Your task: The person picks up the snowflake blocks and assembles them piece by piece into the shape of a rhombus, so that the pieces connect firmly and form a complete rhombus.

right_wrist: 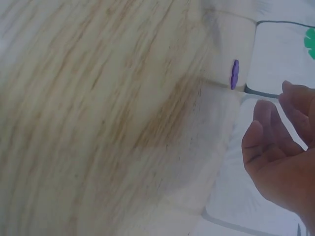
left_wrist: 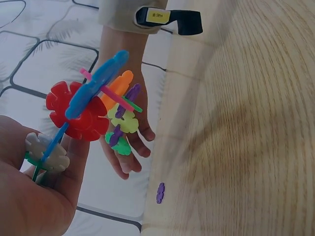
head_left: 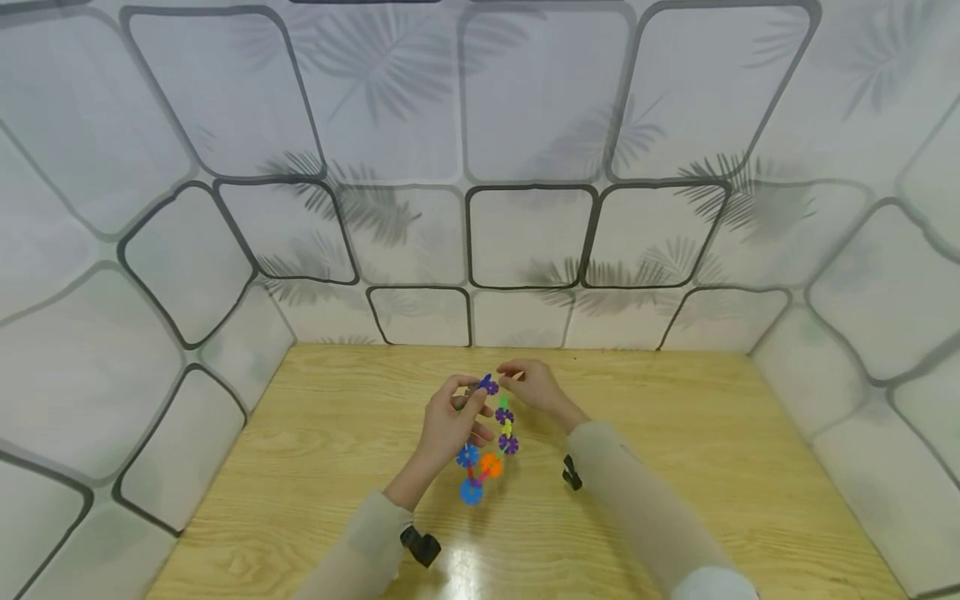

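Note:
My left hand (head_left: 447, 423) grips one end of a chain of linked plastic snowflake discs (head_left: 491, 465). A pale grey disc (left_wrist: 47, 152) lies against its fingers, with red and blue discs beyond. The chain hangs in a loop through orange, purple, yellow and green pieces. By the left fingertips a dark blue piece (head_left: 485, 379) shows edge-on. My right hand (head_left: 536, 386) is beside the green end of the chain, its fingers loosely bent with nothing visible between them. A loose purple disc (right_wrist: 235, 74) appears to lie on the table near both hands.
The wooden table (head_left: 360, 400) spreads under the hands. Patterned white panels or cloth (head_left: 525, 242) rise at its back and both sides. Black wrist straps (head_left: 422, 546) are on both sleeves.

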`<state>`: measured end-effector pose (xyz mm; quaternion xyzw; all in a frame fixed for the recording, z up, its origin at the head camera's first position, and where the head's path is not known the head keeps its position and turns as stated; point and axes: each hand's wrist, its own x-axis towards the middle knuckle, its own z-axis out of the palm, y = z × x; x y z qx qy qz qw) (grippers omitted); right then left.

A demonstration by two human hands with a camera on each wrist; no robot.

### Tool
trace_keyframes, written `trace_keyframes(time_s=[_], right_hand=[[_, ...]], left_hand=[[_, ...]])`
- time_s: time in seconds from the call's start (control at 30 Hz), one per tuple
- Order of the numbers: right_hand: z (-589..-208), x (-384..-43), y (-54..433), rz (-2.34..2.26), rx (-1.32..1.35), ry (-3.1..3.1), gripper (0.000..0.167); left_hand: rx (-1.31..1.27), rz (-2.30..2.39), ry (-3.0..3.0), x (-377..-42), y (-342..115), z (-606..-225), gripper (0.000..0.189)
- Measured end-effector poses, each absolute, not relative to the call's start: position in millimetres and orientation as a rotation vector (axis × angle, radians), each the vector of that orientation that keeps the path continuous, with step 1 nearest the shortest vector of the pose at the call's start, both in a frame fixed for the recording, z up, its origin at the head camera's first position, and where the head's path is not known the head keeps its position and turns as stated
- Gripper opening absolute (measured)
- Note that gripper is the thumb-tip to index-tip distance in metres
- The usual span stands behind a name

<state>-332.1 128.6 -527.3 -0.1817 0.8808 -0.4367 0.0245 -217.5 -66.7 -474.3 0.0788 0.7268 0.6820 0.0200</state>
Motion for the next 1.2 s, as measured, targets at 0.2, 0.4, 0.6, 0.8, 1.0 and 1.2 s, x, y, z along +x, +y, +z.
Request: trace_keyframes(time_s=[0.2,0.4,0.6,0.8,1.0,1.2], right_hand=[[-536,-334,123,-1.375,-0.446,2.632,0.029],[-550,-332,119,-1.448,-0.290,2.494,0.036],[-561,-332,114,-1.359,-0.355,2.659,0.037],[-561,-333,108,-1.167,-0.367,2.807,0.041],[-557,-331,103,-1.016,-0.365,2.884,0.036],[-550,-327,103,-1.102,-0.354,2.821,0.026]], left_hand=[[0.243,2.112,2.249,-218,-68,-474,0.030],[0.253,2.111,2.246,-218,-70,-475,0.031],[0.250,2.117,2.237,-219,-70,-476,0.031],[0.251,2.117,2.240,-219,-69,-476,0.031],[0.276,2.118,2.250,-220,-70,-474,0.031],[0.278,2.127,2.252,-219,-71,-474,0.031]])
